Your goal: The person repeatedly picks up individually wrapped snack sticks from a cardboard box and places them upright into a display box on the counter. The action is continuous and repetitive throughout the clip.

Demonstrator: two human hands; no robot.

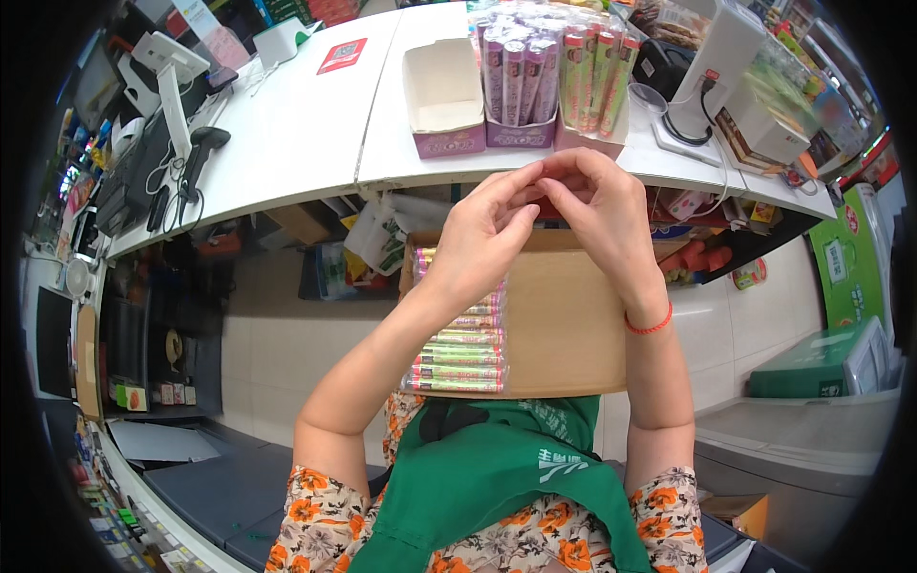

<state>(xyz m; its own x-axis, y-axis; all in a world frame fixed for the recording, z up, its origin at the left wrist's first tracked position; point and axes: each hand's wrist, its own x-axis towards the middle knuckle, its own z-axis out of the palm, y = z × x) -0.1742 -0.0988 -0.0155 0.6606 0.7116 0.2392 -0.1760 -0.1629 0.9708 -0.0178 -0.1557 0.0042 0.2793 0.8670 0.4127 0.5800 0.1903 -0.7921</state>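
Observation:
My left hand [487, 222] and my right hand [598, 208] meet at the fingertips above the counter's near edge; whether something small is between them cannot be told. Below them a cardboard carton [566, 322] rests at my lap, its left part lined with a row of wrapped candy tubes [462, 358]. On the counter just beyond my hands are an open paper box [445, 100] that looks empty, a box of purple wrapped tubes [519, 86] and a box of green and red wrapped tubes [598, 82].
The white counter [301, 129] runs across the front. A handheld barcode scanner [200, 157] and a keyboard [129, 172] lie at its left. A white device [716, 64] with a black cable stands at the right. Bags [380, 229] hang under the counter. A green bin [817, 362] stands right.

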